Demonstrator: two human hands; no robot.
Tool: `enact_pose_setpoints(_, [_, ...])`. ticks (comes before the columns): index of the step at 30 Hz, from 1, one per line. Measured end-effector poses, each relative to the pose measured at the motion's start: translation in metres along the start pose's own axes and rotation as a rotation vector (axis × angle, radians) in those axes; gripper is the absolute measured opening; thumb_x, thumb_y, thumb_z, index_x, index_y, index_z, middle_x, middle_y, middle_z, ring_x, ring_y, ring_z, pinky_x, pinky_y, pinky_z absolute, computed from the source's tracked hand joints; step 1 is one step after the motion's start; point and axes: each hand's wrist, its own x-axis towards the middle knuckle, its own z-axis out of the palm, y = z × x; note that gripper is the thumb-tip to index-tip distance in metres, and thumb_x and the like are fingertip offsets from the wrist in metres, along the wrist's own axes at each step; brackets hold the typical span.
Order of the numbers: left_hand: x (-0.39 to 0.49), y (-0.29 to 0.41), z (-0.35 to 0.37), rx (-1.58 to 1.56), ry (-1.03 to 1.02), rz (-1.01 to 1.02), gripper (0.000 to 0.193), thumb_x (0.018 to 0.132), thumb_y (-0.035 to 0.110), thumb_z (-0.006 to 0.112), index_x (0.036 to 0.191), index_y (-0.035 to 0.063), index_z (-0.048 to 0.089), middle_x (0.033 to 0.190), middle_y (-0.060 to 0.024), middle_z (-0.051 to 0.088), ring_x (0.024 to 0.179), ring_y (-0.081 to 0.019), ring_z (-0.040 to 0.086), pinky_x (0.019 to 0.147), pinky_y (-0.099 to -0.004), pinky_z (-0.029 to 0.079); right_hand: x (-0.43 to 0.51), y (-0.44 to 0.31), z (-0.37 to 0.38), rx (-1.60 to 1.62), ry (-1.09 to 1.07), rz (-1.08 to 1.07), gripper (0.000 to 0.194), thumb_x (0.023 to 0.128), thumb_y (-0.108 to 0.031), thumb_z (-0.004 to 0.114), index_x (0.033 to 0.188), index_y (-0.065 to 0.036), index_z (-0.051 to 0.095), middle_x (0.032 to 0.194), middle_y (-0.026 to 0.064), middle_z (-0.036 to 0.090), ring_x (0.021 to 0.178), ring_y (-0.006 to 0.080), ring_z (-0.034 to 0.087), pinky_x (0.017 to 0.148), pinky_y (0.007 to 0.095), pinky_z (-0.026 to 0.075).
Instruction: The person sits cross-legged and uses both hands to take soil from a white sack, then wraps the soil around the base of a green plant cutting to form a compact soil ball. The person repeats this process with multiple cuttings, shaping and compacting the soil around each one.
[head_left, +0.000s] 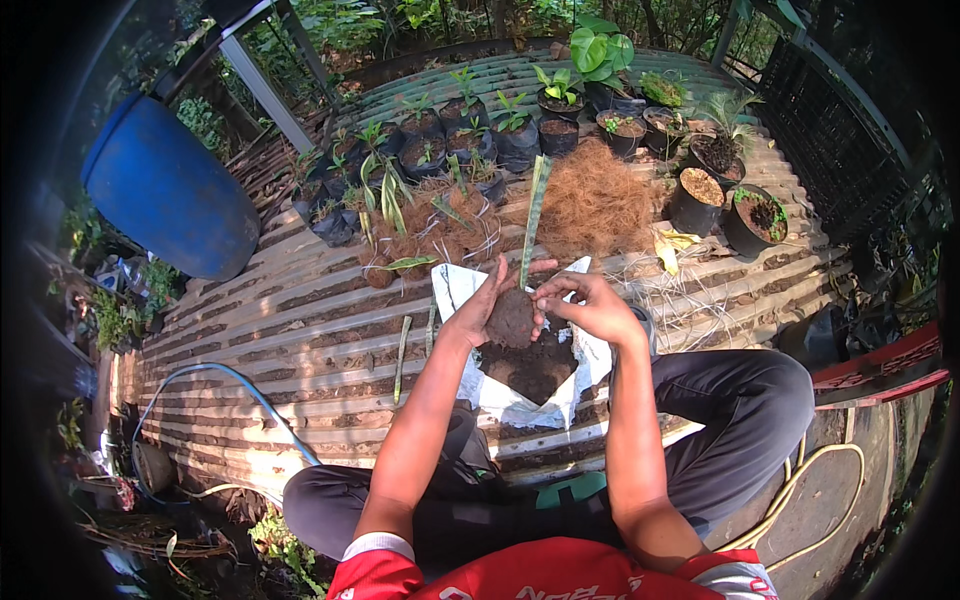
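Observation:
A ball of dark soil (511, 319) rests in my left hand (480, 304), which cups it from the left and beneath. An upright snake plant leaf cutting (535, 217) stands out of the top of the ball. My right hand (589, 304) touches the ball's right side near the leaf's base, its fingertips bent. Below both hands lies an open white sack (491, 397) with loose dark soil (529, 367) inside. Cut leaf pieces (402, 360) lie on the corrugated sheet to the left of the sack.
Coconut fibre (596, 202) is heaped beyond the sack, with fibre balls tied in white string (442, 240) to its left. Pale strings (686, 300) lie at right. Potted plants (697, 202) line the back. A blue barrel (172, 187) and blue hose (247, 379) are at left.

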Motion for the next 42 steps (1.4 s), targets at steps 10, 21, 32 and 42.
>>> enact_pose_setpoints(10, [0.001,-0.004,-0.005,0.008,0.038,-0.051,0.082,0.088,0.070,0.035,0.144,0.0100,0.034,0.081,-0.0061,0.063,0.071,-0.0188,0.065,0.063,-0.0361,0.055,-0.001,-0.008,0.002,0.023,-0.045,0.000,0.021,0.086,-0.015,0.063,0.097,0.003,0.066,0.095,0.0090,0.068,0.095,0.0173,0.062,0.088,0.0345,0.045])
enact_pose_setpoints(21, [0.003,-0.012,-0.019,-0.028,-0.057,-0.015,0.071,0.085,0.024,0.063,0.145,0.0079,0.030,0.079,-0.0088,0.063,0.070,-0.0251,0.064,0.067,-0.0385,0.053,0.005,0.015,0.006,0.330,-0.091,-0.069,0.021,0.092,-0.012,0.056,0.101,0.006,0.062,0.090,0.0051,0.066,0.083,0.0138,0.062,0.081,0.0300,0.047])
enact_pose_setpoints(32, [0.005,-0.023,-0.039,-0.140,-0.071,-0.012,0.061,0.087,0.022,0.062,0.141,0.0069,0.038,0.080,-0.0086,0.063,0.072,-0.0222,0.065,0.068,-0.0370,0.055,0.024,0.042,-0.002,0.484,0.196,-0.044,0.014,0.090,-0.016,0.059,0.095,-0.003,0.063,0.086,0.0000,0.061,0.078,0.0093,0.055,0.072,0.0236,0.041])
enact_pose_setpoints(42, [0.005,-0.018,-0.057,-0.480,0.161,0.172,0.047,0.096,0.045,0.045,0.123,0.0069,0.053,0.081,-0.0081,0.063,0.075,-0.0291,0.062,0.072,-0.0424,0.052,0.134,0.091,-0.078,0.326,0.731,0.249,0.055,0.083,-0.010,0.062,0.133,-0.011,0.038,0.110,0.0064,0.061,0.086,0.0114,0.056,0.068,0.0259,0.043])
